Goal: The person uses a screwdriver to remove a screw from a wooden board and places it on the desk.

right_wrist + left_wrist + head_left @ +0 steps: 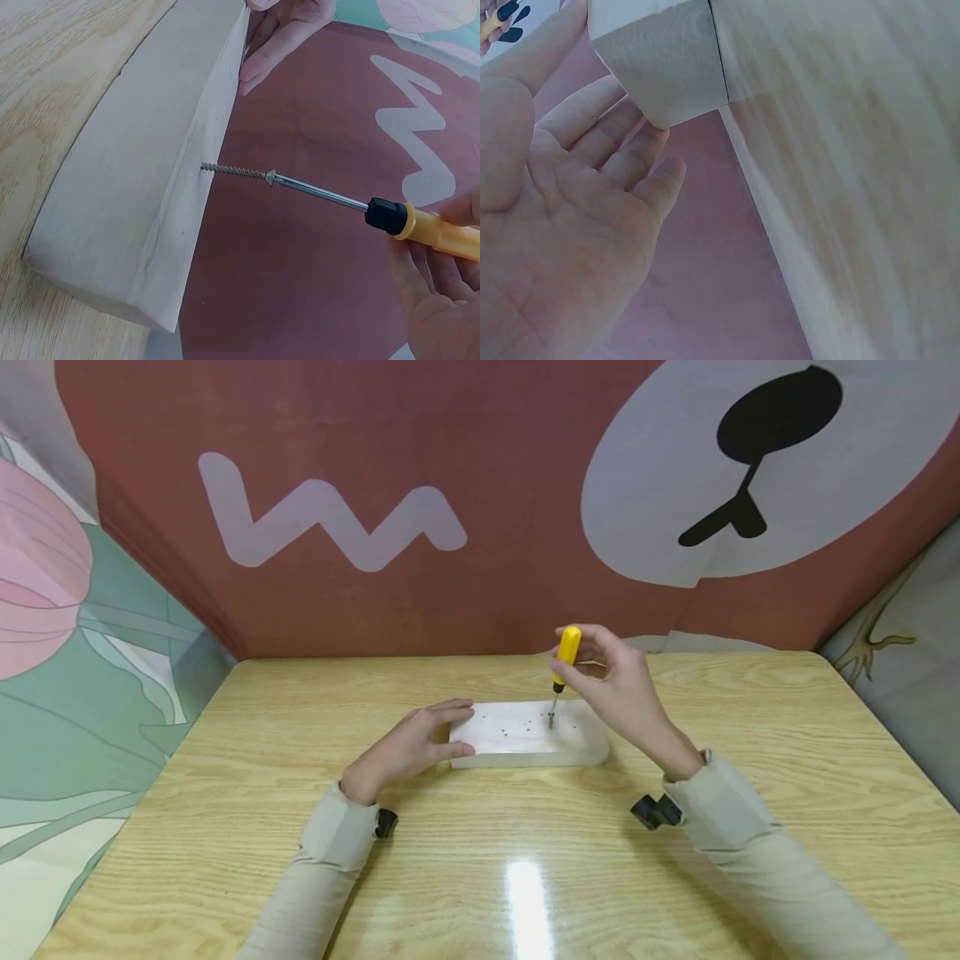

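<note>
A pale wooden block with several small holes in its top lies on the table. At its left end my left hand grips it, thumb on the near side and fingers on the far side. My right hand holds a screwdriver by its yellow handle, above the block's right half. In the right wrist view, the screwdriver's metal shaft meets the head of a long screw. The screw's point is at the block's top face, and most of its thread stands out of the wood.
The wood-grain table ends at a reddish-brown printed backdrop behind the block. Patterned panels stand at the left and right. A small black device is on each wrist.
</note>
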`<state>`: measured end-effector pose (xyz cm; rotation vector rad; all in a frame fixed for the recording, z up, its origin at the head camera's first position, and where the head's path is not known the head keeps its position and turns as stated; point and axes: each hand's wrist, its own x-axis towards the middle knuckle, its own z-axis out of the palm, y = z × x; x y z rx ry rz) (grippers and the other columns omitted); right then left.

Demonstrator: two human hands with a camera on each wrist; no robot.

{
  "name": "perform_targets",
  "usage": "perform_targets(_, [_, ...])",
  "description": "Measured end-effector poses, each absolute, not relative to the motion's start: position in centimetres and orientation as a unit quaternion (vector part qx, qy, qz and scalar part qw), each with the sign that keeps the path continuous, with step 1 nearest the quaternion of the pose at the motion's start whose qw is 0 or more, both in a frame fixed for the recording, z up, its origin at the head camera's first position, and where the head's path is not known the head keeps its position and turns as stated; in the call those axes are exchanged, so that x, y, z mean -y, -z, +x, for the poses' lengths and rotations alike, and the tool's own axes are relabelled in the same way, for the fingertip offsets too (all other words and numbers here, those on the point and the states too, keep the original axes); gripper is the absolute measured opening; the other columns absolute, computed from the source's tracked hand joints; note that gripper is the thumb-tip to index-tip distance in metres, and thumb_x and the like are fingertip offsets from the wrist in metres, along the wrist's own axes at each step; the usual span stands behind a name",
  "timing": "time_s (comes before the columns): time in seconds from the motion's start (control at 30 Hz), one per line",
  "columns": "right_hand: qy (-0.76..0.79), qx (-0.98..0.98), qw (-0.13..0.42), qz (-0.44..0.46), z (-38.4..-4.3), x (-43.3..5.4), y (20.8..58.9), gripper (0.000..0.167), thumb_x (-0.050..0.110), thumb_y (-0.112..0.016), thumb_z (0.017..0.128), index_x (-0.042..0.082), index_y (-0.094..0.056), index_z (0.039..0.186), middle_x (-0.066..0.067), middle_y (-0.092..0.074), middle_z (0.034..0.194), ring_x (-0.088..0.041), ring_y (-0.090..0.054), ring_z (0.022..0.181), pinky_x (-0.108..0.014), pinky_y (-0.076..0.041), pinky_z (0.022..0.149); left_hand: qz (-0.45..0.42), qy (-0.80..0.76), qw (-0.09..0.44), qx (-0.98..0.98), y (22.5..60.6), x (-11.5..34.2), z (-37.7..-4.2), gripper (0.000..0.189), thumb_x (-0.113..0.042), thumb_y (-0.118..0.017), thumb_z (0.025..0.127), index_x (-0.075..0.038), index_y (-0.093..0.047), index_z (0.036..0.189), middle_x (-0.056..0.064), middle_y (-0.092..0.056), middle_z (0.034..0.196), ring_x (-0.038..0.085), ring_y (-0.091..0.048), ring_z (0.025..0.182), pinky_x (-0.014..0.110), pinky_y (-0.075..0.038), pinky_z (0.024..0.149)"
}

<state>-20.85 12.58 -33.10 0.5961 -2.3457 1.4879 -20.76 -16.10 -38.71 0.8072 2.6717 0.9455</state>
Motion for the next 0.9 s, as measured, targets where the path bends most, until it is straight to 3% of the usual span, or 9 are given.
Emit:
perform_targets(0.13, [-0.524,0.817,0.132,0.2,-20.91,-12.42,33.06,0.028,0.01,-0.065,0.096,0.003,-0.06,0.123,-0.015,-0.07,0.112,-0.023,-0.069,0.101,-0.013,-0.056,0.08,0.273,-0.318,0.094,-0.903,38.68,16.14,-20.77,0.063,-0.031,-0.069,0.093,-0.005,-0.048,0.146,0.009,-0.04,0.158,0.029,-0.032,0.149,0.047,-0.033,0.12])
perform_targets(0.27, [-0.515,0.823,0.134,0.197,-20.96,-12.28,33.17,0.03,0.017,-0.069,0.095,0.003,-0.061,0.12,-0.014,-0.069,0.113,-0.023,-0.067,0.099,-0.011,-0.055,0.081,0.272,-0.32,0.095,-0.902,38.72,16.15,-20.75,0.063,-0.031,-0.07,0.093,-0.005,-0.049,0.146,0.009,-0.04,0.158,0.028,-0.032,0.149,0.047,-0.033,0.12])
perform_targets(0.43, [-0.494,0.832,0.155,0.201,-20.92,-12.36,33.2,0.033,0.018,-0.075,0.09,0.007,-0.066,0.12,-0.008,-0.068,0.112,-0.017,-0.063,0.092,-0.009,-0.053,0.08,0.271,-0.321,0.097,-0.902,38.72,16.15,-20.74,0.063,-0.031,-0.07,0.093,-0.006,-0.049,0.146,0.009,-0.04,0.158,0.028,-0.032,0.149,0.047,-0.034,0.119])
perform_targets(0.63, [-0.502,0.821,0.172,0.209,-20.81,-12.56,33.13,0.039,0.012,-0.078,0.086,0.002,-0.061,0.121,-0.014,-0.073,0.104,0.001,-0.065,0.083,-0.011,-0.055,0.076,0.265,-0.322,0.102,-0.903,38.65,16.24,-20.74,0.062,-0.031,-0.07,0.093,-0.007,-0.049,0.147,0.008,-0.039,0.159,0.027,-0.031,0.149,0.046,-0.033,0.12])
perform_targets(0.9, [-0.52,0.814,0.153,0.21,-20.76,-12.62,33.22,0.032,0.004,-0.069,0.092,0.003,-0.061,0.122,-0.014,-0.073,0.108,-0.001,-0.068,0.09,-0.012,-0.056,0.079,0.272,-0.32,0.097,-0.902,38.7,16.19,-20.78,0.063,-0.031,-0.07,0.093,-0.005,-0.049,0.146,0.01,-0.039,0.158,0.029,-0.031,0.149,0.048,-0.032,0.12])
